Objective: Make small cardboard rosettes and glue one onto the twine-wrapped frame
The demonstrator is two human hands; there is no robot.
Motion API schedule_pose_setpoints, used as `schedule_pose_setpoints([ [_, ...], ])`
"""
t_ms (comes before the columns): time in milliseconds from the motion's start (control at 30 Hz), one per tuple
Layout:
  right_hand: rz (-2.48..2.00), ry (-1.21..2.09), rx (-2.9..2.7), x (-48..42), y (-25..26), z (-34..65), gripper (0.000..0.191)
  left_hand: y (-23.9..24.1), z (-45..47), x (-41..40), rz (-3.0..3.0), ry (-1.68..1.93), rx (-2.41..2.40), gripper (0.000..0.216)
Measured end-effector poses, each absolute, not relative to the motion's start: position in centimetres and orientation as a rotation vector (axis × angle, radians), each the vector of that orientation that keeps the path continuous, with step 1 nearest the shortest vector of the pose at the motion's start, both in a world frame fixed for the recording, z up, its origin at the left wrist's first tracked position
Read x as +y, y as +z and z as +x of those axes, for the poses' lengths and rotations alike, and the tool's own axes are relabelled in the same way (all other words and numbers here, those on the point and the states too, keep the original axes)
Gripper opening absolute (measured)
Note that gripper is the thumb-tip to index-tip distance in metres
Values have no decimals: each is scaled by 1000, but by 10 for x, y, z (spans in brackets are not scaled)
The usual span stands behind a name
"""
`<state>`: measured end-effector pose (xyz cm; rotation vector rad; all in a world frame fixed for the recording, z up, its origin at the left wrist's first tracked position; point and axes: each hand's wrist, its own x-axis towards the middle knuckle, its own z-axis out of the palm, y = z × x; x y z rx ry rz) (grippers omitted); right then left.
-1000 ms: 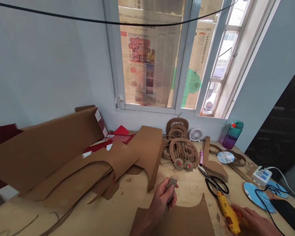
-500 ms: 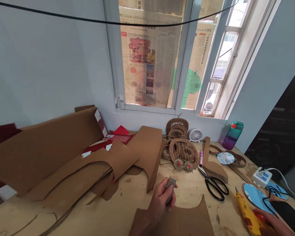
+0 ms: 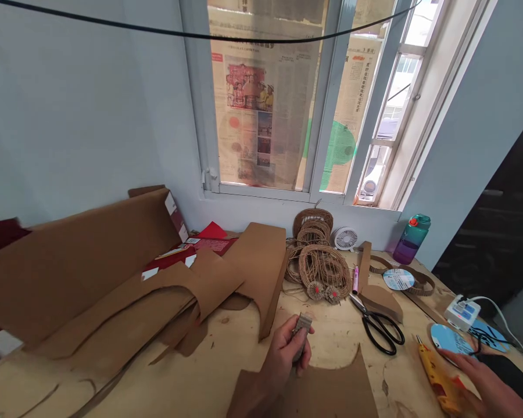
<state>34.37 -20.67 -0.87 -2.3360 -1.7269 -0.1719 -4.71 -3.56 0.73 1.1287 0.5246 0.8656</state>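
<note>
My left hand (image 3: 285, 351) is closed around a small folded strip of cardboard (image 3: 302, 328), held above a brown cardboard sheet with a curved cut-out (image 3: 331, 389) at the table's near edge. My right hand (image 3: 483, 383) lies at the lower right with fingers stretched forward. It rests on the rear of a yellow glue gun (image 3: 436, 377) that lies on the wooden table (image 3: 235, 342). Whether the fingers grip the gun is not visible.
Large cut cardboard sheets (image 3: 113, 278) cover the table's left half. Black scissors (image 3: 377, 328), woven cardboard coils (image 3: 320, 267), a pink pen (image 3: 355, 278), a small fan (image 3: 346, 238), a bottle (image 3: 409, 238), blue discs (image 3: 451, 339) and a power strip (image 3: 462, 313) stand to the right.
My right hand has carried the glue gun to the right, away from the scissors, and set it down on the table. The fingers now lie flatter. The left hand has hardly moved.
</note>
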Motion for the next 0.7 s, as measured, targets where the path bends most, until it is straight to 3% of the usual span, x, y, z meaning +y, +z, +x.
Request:
schedule_pose_setpoints([
  [300,-2451,-68,-1858,-103,-1,238,39,6,-46,-38,1149,865,491,41],
  [567,-2464,-64,-1844,-98,-8,241,35,7,-44,-36,1187,820,490,42],
  [700,-2371,103,-1723,-106,-1,240,33,11,-46,-39,1168,825,495,40],
])
